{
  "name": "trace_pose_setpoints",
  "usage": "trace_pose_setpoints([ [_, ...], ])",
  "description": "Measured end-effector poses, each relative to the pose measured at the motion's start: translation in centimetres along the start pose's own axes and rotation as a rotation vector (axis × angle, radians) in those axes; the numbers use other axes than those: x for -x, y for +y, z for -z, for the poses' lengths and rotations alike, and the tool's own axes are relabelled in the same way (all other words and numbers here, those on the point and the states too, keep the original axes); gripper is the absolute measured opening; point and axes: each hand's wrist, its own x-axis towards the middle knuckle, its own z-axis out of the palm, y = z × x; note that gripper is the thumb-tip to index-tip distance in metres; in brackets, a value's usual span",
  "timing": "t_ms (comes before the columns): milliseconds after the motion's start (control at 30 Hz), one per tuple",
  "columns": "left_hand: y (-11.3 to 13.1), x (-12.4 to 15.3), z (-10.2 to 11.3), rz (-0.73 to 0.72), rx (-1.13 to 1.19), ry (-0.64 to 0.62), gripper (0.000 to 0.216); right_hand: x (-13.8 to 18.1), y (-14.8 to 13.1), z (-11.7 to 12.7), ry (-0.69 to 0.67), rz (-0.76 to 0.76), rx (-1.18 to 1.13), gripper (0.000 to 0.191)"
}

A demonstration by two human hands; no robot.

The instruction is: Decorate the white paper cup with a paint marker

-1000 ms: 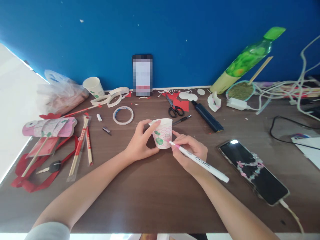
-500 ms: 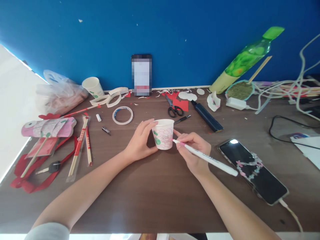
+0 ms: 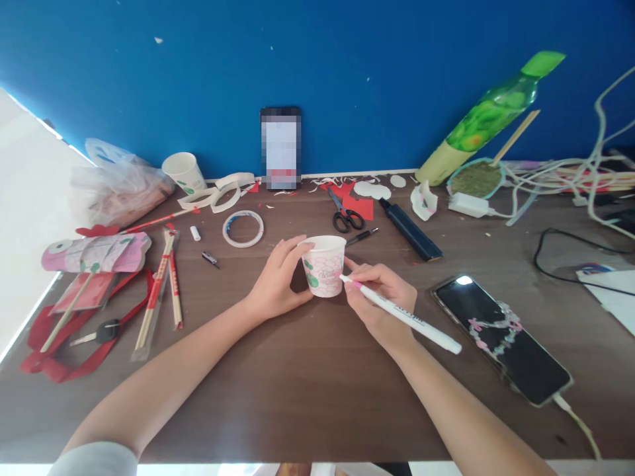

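A small white paper cup [image 3: 325, 266] with green leaf prints and pink scale lines stands on the brown table [image 3: 307, 390]. My left hand [image 3: 278, 281] is closed round its left side, fingertips at the rim. My right hand [image 3: 381, 301] pinches a white acrylic marker [image 3: 403, 315], its pink tip touching the cup's right side low down.
Black scissors [image 3: 346, 214], a black pen [image 3: 361, 237], a tape ring [image 3: 243, 228] and a dark tube [image 3: 411, 230] lie behind the cup. A phone [image 3: 503, 338] on a cable lies at right. Chopsticks [image 3: 163, 281], a key [image 3: 102, 330] and a pink paper fish [image 3: 96, 253] lie at left.
The cup has been turned and set more upright under my left hand. My right hand shifted slightly right and lowered the marker's tail, the tip staying at the cup's side.
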Motion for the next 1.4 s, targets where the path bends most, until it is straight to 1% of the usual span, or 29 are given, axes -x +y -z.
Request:
trace_pose_setpoints([
  [133, -0.05, 0.03, 0.03, 0.003, 0.005, -0.006, 0.073, -0.16, -0.16, 0.07, -0.023, 0.003, -0.021, 0.011],
  [500, -0.02, -0.03, 0.03, -0.004, 0.004, 0.002, 0.073, -0.15, -0.07, -0.08, 0.002, 0.027, -0.073, 0.012],
  [600, -0.02, 0.0, 0.03, 0.003, 0.01, -0.003, 0.073, -0.21, -0.08, -0.07, 0.016, 0.011, -0.072, 0.012],
  [867, -0.05, 0.06, 0.06, 0.041, 0.022, -0.017, 0.075, -0.55, -0.06, 0.32, -0.043, -0.015, -0.166, 0.014],
  [1000, -0.22, 0.09, -0.01, 0.035, 0.036, -0.022, 0.074, -0.54, -0.03, 0.3, -0.015, -0.016, -0.155, 0.017],
  [1400, -0.11, 0.02, -0.03, 0.053, 0.064, -0.022, 0.073, -0.34, -0.24, 0.11, -0.036, -0.013, -0.129, 0.014],
])
